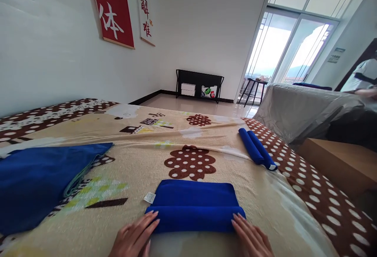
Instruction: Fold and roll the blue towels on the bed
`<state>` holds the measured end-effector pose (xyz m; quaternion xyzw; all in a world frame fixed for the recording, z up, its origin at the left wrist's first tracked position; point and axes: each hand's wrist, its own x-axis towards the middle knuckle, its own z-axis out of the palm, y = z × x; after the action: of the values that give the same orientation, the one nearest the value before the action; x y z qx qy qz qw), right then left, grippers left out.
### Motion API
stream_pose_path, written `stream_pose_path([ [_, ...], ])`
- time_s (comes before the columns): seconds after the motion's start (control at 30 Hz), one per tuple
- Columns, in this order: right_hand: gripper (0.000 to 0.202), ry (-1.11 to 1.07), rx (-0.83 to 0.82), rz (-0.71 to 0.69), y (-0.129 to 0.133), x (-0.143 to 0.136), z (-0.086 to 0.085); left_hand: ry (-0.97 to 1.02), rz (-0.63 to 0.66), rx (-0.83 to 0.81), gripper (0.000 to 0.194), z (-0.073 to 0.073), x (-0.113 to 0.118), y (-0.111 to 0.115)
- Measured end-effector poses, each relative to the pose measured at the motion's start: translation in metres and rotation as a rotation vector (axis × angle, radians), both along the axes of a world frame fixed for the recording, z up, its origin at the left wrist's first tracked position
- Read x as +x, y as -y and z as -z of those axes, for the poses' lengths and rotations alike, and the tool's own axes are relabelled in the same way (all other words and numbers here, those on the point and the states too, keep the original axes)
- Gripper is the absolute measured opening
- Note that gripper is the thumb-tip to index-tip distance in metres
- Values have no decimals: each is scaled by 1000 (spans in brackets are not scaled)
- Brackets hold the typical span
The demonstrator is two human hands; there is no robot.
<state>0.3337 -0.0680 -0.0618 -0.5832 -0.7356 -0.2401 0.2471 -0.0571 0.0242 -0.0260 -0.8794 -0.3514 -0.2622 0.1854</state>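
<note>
A blue towel (194, 194) lies partly rolled in front of me, its near edge wound into a thick roll and its far part still flat. A white label (149, 197) sticks out at its left edge. My left hand (137, 233) has its fingers over the left end of the roll, with the thumb low behind it. At the right end, my right hand (251, 235) presses its fingers on the roll; its thumb is hidden. Farther right lie two rolled blue towels (255, 147) side by side. A stack of flat blue towels (38, 182) rests at the left.
Everything lies on a beige and brown patterned blanket (141, 163). A cardboard box (338, 163) stands beyond its right edge, near a grey-covered table (294, 104). Another person (363, 76) is at the far right. A black rack (200, 84) stands by the back wall.
</note>
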Motion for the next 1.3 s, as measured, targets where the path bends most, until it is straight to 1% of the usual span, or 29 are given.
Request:
stream_pose_path([
  [0.07, 49, -13, 32, -6, 2, -7, 4, 6, -25, -2, 56, 3, 3, 4],
  [0.1, 49, -19, 28, -5, 0, -11, 1, 20, -56, -7, 57, 4, 7, 2],
  [0.13, 47, -37, 6, 3, -5, -14, -5, 32, -87, -24, 56, 3, 11, -3],
  [0.17, 44, -69, -49, 19, -12, -16, -15, 40, -119, -56, 54, 0, 17, -10],
  [0.23, 35, -149, -218, 64, -31, -18, -39, 36, -181, -160, 48, -11, 30, -30],
  [0.3, 29, -203, -364, 107, -53, -19, -65, 19, -236, -259, 44, -29, 47, -50],
  [0.37, 27, -199, -410, 110, -75, -24, -83, 15, -258, -282, 43, -45, 67, -64],
  [0.4, 29, -189, -410, 98, -85, -29, -88, 10, -240, -279, 43, -50, 78, -68],
  [0.47, 37, -168, -433, 42, -101, -45, -89, -18, -162, -298, 46, -52, 103, -71],
  [0.53, 50, -148, -467, -46, -111, -65, -81, -60, -59, -337, 48, -45, 124, -69],
  [0.6, 60, -131, -500, -126, -115, -78, -71, -86, -1, -376, 51, -34, 132, -67],
  [0.63, 63, -122, -516, -160, -114, -79, -67, -90, 9, -393, 52, -30, 131, -68],
  [0.7, 67, -112, -541, -213, -112, -71, -62, -95, 18, -429, 55, -25, 116, -72],
  [0.8, 65, -123, -550, -236, -108, -40, -61, -100, 5, -489, 62, -27, 83, -84],
  [0.87, 64, -147, -538, -209, -108, -22, -60, -95, -14, -519, 65, -30, 68, -92],
  [0.93, 64, -169, -527, -181, -111, -11, -57, -83, -30, -538, 70, -30, 65, -99],
  [1.0, 65, -182, -525, -170, -115, -6, -55, -72, -40, -550, 74, -29, 68, -104],
  [1.07, 64, -192, -531, -171, -118, -3, -55, -63, -39, -561, 74, -28, 71, -108],
  [1.13, 61, -199, -539, -177, -119, 2, -57, -53, -26, -569, 68, -27, 67, -112],
  [1.2, 55, -206, -543, -185, -117, 9, -59, -39, -14, -571, 62, -28, 59, -116],
  [1.3, 49, -221, -540, -195, -112, 19, -69, -17, -4, -575, 52, -33, 44, -119],
])
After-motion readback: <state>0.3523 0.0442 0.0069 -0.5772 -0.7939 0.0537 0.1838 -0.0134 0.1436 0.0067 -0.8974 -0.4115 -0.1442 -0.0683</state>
